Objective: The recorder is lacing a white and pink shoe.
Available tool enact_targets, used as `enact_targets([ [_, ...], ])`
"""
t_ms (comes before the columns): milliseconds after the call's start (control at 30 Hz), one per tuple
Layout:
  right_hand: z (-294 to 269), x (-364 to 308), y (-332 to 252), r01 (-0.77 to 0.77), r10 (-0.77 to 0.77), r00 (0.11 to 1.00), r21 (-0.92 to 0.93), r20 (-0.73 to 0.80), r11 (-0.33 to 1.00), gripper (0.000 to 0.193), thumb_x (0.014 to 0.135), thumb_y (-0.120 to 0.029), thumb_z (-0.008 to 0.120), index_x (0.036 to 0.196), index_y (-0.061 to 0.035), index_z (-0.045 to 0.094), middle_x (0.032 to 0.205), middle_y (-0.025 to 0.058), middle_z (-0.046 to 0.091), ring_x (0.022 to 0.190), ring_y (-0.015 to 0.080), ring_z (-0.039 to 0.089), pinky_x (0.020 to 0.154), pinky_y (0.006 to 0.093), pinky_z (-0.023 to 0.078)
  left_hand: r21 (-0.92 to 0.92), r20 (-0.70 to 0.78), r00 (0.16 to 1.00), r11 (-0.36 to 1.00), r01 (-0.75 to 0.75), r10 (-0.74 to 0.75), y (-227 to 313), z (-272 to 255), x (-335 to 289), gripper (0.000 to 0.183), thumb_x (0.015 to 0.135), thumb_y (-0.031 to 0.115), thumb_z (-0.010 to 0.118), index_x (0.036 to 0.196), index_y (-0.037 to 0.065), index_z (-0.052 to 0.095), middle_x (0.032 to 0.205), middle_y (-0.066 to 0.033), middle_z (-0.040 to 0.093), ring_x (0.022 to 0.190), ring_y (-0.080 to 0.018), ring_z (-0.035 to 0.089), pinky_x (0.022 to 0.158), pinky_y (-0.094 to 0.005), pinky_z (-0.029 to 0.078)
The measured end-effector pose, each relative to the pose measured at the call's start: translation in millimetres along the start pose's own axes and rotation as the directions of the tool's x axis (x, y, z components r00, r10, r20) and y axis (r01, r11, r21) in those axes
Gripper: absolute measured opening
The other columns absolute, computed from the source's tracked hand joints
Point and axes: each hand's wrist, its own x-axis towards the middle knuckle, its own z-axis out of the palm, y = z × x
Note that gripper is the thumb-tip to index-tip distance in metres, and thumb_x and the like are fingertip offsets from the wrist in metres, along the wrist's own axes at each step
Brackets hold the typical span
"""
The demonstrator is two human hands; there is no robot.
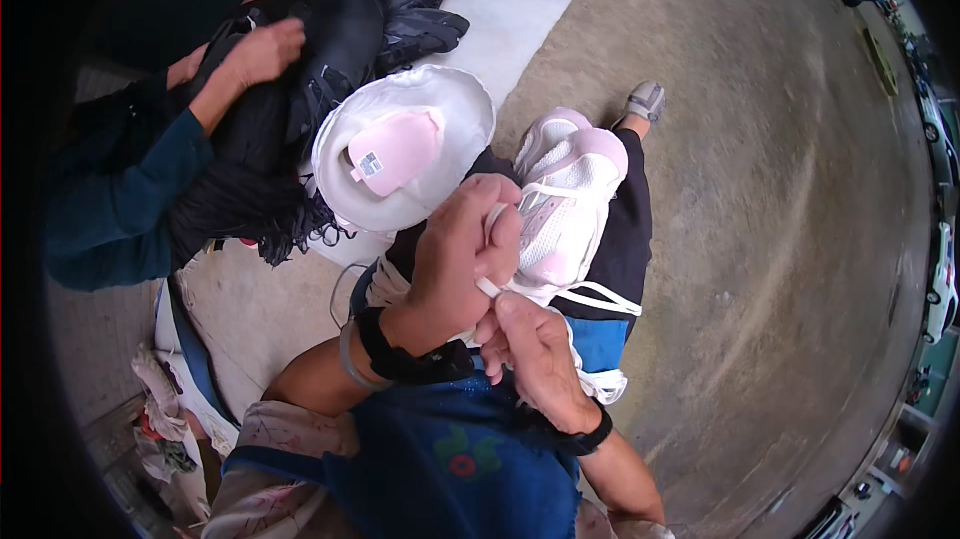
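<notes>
A white and pale pink sneaker (570, 204) rests on my lap, its toe pointing away from me. My left hand (462, 249) is closed on a white shoelace (488, 287), with a bit of lace showing between thumb and fingers. Just below and to the right, my right hand (530, 349) pinches the same lace close to the left hand's fingers. More white laces (600, 299) trail over my lap beside the shoe. The pale pink shape behind the sneaker looks like a second shoe, partly hidden.
A white round bowl-like hat or basin (335, 174) holds a pink insole piece (400, 149) to the left. Beyond it lie several black shoes (345, 39). Another person's hand (265, 51) works among black laces (240, 204). Parked vehicles line the far right.
</notes>
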Motion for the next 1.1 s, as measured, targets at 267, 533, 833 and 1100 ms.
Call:
enact_targets([
  [267, -2.5, 12.3, 21.5, -0.048, 0.097, 0.994, 0.558, -0.058, 0.829, 0.019, 0.099, -0.027, 0.059, 0.091, -0.0101, 0.057, 0.077, -0.0012, 0.056, 0.052, 0.0071, 0.043, 0.045, 0.0219, 0.036, -0.225, -0.085, 0.994, 0.973, 0.041, -0.062, -3.9, 7.3, -13.2, 0.02, 0.101, 0.022, 0.046, 0.093, 0.005, 0.055, 0.065, 0.0021, 0.044, 0.049, -0.0027, 0.028, 0.043, -0.0195, 0.023],
  [533, -9.4, 6.1, 22.6, -0.072, 0.07, 0.997, 0.573, 0.026, 0.817, 0.016, 0.097, -0.022, 0.063, 0.088, -0.0093, 0.058, 0.07, -0.0024, 0.052, 0.05, 0.0068, 0.041, 0.045, 0.022, 0.034, -0.137, -0.049, 0.998, 0.99, 0.039, -0.046, -6.9, -7.8, -12.2, 0.021, 0.101, 0.023, 0.045, 0.098, 0.005, 0.055, 0.07, -0.0006, 0.047, 0.05, -0.0043, 0.035, 0.046, -0.0195, 0.029],
  [833, -56.6, -24.2, 6.7, -0.08, 0.042, 0.99, 0.294, 0.133, 0.952, 0.015, 0.096, -0.018, 0.062, 0.098, -0.0027, 0.063, 0.073, 0.0033, 0.062, 0.05, 0.0062, 0.044, 0.046, 0.0205, 0.037, -0.184, -0.116, 0.991, 0.982, 0.043, -0.065, 27.6, -63.8, -9.3, 0.025, 0.103, 0.021, 0.048, 0.121, 0.005, 0.055, 0.089, -0.0053, 0.057, 0.049, -0.0051, 0.039, 0.043, -0.021, 0.034],
  [1100, -97.4, -29.8, -25.0, 0.481, -0.565, 0.819, -0.417, -0.102, 0.772, 0.003, 0.09, 0.0, 0.063, 0.092, 0.0026, 0.063, 0.095, 0.0072, 0.064, 0.07, 0.0121, 0.063, 0.071, 0.0261, 0.052, 0.294, -0.125, 0.991, 0.956, 0.0, 0.038, 52.9, -90.0, -23.1, 0.023, 0.101, 0.016, 0.05, 0.114, 0.002, 0.063, 0.084, -0.0048, 0.064, 0.047, -0.0021, 0.043, 0.041, -0.018, 0.035],
])
